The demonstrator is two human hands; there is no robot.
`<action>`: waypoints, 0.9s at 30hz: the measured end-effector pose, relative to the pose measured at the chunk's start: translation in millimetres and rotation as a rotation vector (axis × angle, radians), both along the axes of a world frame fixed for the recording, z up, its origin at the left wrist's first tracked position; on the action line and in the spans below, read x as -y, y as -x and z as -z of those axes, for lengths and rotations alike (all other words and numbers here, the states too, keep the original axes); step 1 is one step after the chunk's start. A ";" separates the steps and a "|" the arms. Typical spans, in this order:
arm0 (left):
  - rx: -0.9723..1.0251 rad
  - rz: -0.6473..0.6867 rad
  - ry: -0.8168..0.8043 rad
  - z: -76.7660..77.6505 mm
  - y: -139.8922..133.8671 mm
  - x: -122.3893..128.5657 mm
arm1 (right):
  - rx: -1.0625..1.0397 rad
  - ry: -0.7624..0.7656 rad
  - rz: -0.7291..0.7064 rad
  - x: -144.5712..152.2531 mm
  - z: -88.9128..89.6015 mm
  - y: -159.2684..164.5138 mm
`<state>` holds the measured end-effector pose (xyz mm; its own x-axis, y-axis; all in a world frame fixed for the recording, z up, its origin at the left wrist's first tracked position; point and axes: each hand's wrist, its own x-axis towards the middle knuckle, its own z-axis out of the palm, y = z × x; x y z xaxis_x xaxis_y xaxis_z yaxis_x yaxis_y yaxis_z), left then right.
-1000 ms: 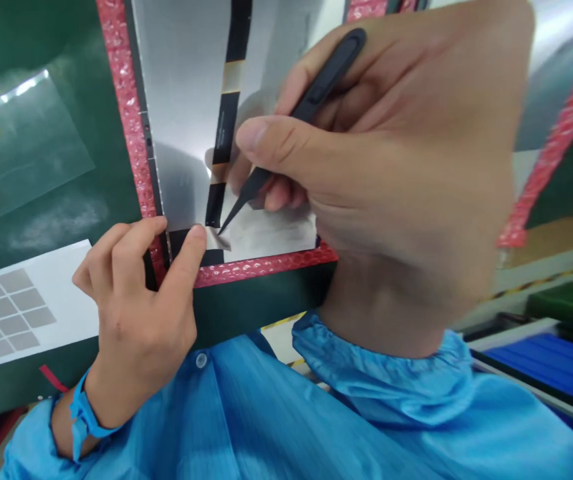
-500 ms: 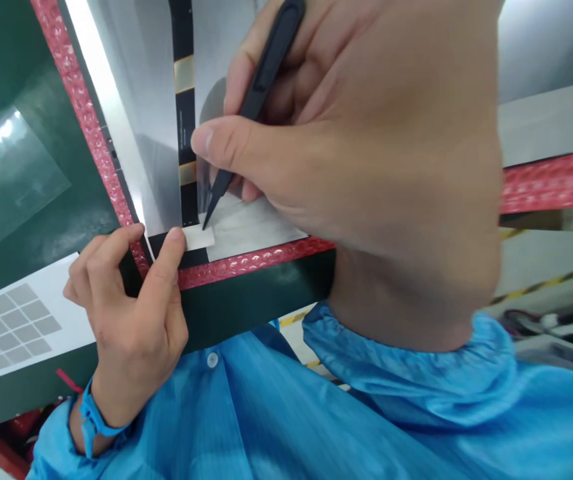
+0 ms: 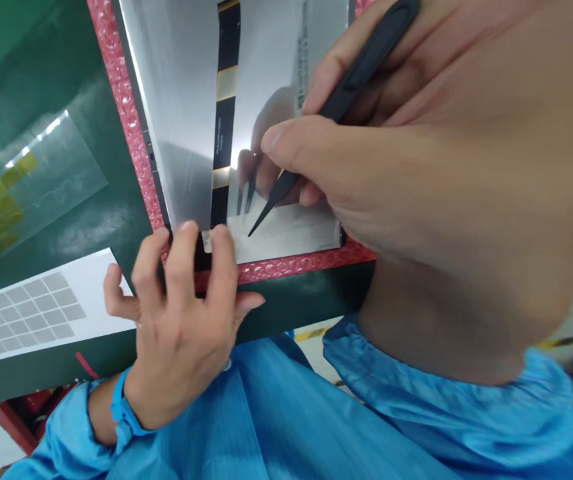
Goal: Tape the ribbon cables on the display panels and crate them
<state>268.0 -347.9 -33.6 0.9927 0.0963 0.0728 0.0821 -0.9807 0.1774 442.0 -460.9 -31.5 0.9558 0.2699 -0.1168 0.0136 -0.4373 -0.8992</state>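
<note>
- The step in hand looks like pressing down a small whitish tab (image 3: pixel 207 243) at the lower end of a black strip (image 3: pixel 224 133), which runs up the silvery panel (image 3: pixel 181 113).
- The left hand (image 3: pixel 181 333) is palm down, fingers spread and grasping nothing; the tab shows between its index and middle fingertips, and its thumb points off to the side.
- The right hand (image 3: pixel 416 167) is closed around black tweezers (image 3: pixel 351 93), tips pointing down towards the panel, just beside the left index finger.
- The next move probably calls for firm, even fingertip pressure along the tab (with the tweezers clear of the strip).
- The left index finger seems to cover the tab's far end; whether the tweezer tips touch the panel, I cannot tell.
- The tweezers' upper end is cut off, and the print beside the right knuckles is illegible.
</note>
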 end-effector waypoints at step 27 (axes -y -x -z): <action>-0.187 -0.722 1.134 -32.6 -87.4 -67.0 | -0.393 -0.477 0.100 -32.6 14.4 -3.5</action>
<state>355.4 -280.9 -1.0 0.6819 0.5116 -0.5228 0.6231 -0.0320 0.7815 445.5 -428.4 -45.9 0.8891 0.2903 -0.3538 -0.3783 0.0313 -0.9251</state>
